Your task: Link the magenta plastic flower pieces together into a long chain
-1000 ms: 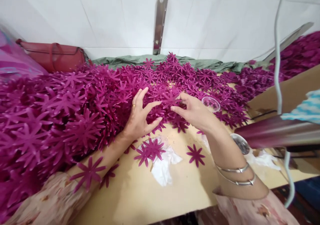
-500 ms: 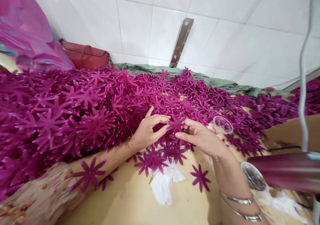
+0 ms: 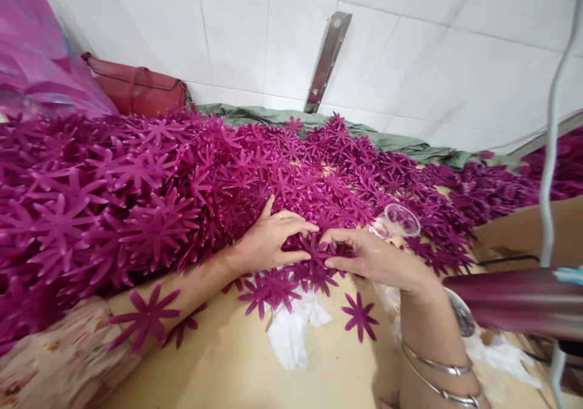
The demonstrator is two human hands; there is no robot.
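One magenta flower [image 3: 314, 253] sits between left hand [image 3: 268, 242] and right hand [image 3: 374, 260]; whether fingers grip it, I cannot tell.

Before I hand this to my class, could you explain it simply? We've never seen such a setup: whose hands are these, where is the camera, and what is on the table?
There is no machine here: these are one person's bare hands, seen by a camera worn on the head, looking forward and down. The left hand and right hand nearly meet around a purple star-shaped piece; whether either has a firm grip is hard to tell. A large heap of similar pieces spreads behind them across the pale table. Nearer lie a loose piece and a crumpled white sheet.
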